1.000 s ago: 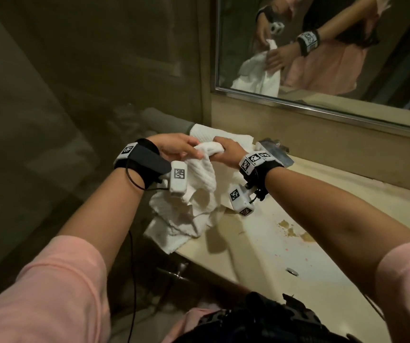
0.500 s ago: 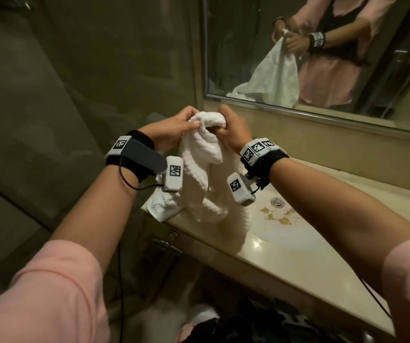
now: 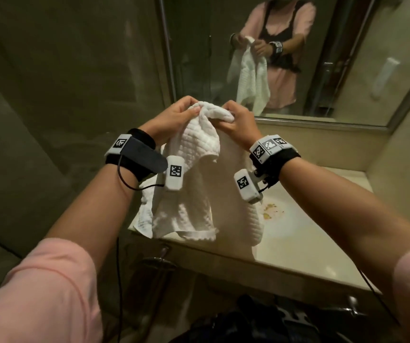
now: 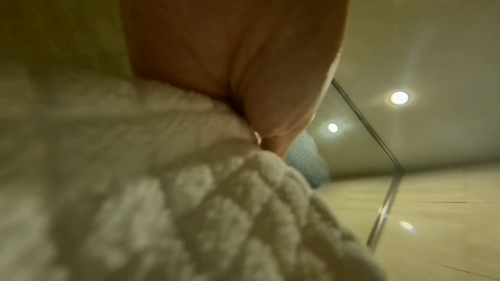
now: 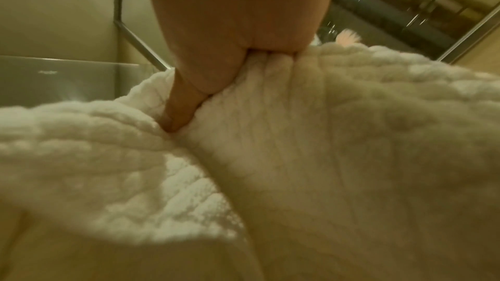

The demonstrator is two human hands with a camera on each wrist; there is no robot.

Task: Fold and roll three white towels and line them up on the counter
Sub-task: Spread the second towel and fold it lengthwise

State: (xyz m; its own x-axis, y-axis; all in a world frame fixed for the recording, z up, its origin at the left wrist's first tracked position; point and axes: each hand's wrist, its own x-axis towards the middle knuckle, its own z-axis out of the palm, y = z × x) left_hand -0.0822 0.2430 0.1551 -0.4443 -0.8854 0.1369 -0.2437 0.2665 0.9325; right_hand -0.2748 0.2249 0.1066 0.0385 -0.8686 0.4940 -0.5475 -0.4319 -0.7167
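A white waffle-weave towel (image 3: 194, 184) hangs bunched from both hands above the left end of the beige counter (image 3: 305, 238). My left hand (image 3: 174, 117) pinches its top edge on the left, and my right hand (image 3: 238, 120) grips the top edge close beside it. The towel's lower corners dangle near the counter's front edge. In the left wrist view the palm (image 4: 238, 50) sits over the towel (image 4: 162, 211). The right wrist view has the thumb (image 5: 184, 102) pressed into the towel's (image 5: 324, 157) folds. No other towels are in sight.
A wall mirror (image 3: 297, 58) behind the counter reflects a person holding the towel. Yellowish stains (image 3: 272, 210) mark the countertop right of the towel. A dark tiled wall (image 3: 63, 95) stands to the left. A dark bag (image 3: 243, 323) lies below the counter's front edge.
Both hands have lifted the towel from the counter up to chest height, and it now hangs longer and more unfurled. The head view has tilted upward toward the mirror.
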